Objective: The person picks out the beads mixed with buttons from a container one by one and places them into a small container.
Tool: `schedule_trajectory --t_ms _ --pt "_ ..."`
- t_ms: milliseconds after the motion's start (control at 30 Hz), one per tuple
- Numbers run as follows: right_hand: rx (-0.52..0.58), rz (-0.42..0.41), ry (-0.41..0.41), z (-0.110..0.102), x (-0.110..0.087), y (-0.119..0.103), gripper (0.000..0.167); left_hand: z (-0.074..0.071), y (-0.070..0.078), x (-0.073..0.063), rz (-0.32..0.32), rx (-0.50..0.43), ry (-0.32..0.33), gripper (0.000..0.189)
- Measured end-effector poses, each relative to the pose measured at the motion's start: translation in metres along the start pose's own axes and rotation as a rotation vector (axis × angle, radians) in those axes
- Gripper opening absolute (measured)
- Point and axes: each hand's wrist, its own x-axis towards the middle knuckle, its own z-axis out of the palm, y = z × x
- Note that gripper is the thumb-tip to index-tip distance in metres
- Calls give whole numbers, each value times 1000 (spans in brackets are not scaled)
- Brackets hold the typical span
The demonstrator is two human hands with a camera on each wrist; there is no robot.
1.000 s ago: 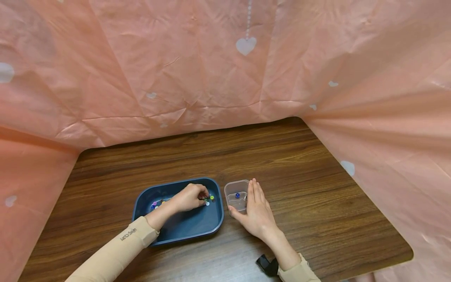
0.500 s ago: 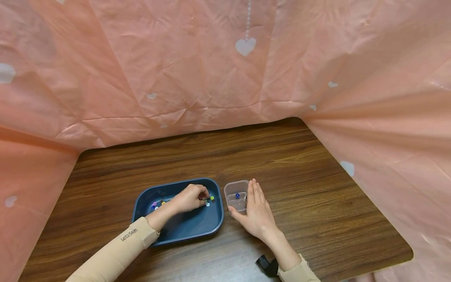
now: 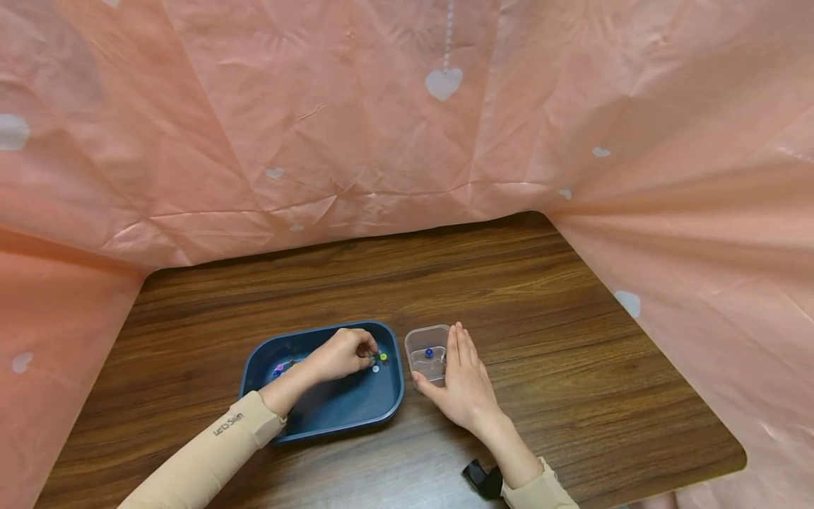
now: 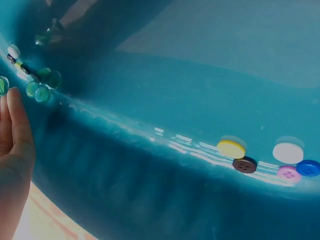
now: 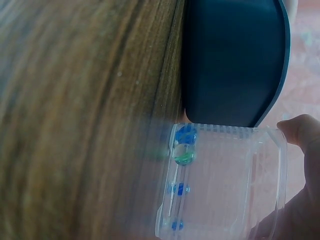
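Observation:
My left hand (image 3: pixel 340 352) reaches into the dark blue tray (image 3: pixel 331 426), its finger and thumb pinching near the right end. A green-swirled glass marble (image 4: pixel 3 85) sits at those fingertips in the left wrist view. Close by lie more green marbles (image 4: pixel 42 93), a white button (image 3: pixel 375 369) and a yellow-green button (image 3: pixel 384 357). My right hand (image 3: pixel 467 392) holds a clear plastic box (image 3: pixel 416 336), thumb at the near left rim and fingers straight along the right side. Blue marbles (image 5: pixel 186 134) and a green-and-white marble (image 5: pixel 184 155) rest inside the box.
Farther left in the tray are a yellow button (image 4: pixel 231 149), a brown button (image 4: pixel 245 165), a white button (image 4: pixel 288 152), a pink button (image 4: pixel 289 174) and a blue button (image 4: pixel 308 168). A black object (image 3: pixel 482 481) lies beside my right wrist. Pink cloth (image 3: pixel 356 141) surrounds the wooden table (image 3: pixel 509 283).
My left hand has risen slightly, and green glass now shows at its fingertips. The yellow button farther left has become hidden behind the arm. My right hand and the box stay put.

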Motion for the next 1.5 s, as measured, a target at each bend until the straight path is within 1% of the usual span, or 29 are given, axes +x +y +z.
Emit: schedule_trajectory --t_ms 133,300,467,733,867,1133,1500 --pt "2 1 1 0 0 0 102 -1 3 1 -27 -21 -2 10" --pt "-3 -2 5 0 0 0 102 -4 5 1 -37 -24 5 10" --pt "-3 -3 3 0 0 0 102 -8 8 0 -59 -56 21 10" --pt "-11 -12 13 0 0 1 101 -11 11 -1 -59 -51 34 10" --pt "-9 -11 9 1 0 2 101 -11 14 -1 -50 -43 45 10" --pt "-20 -9 23 3 1 3 101 -18 26 1 -3 -35 108 14" --pt "-20 -8 21 2 1 2 102 -18 31 4 38 -39 135 14"
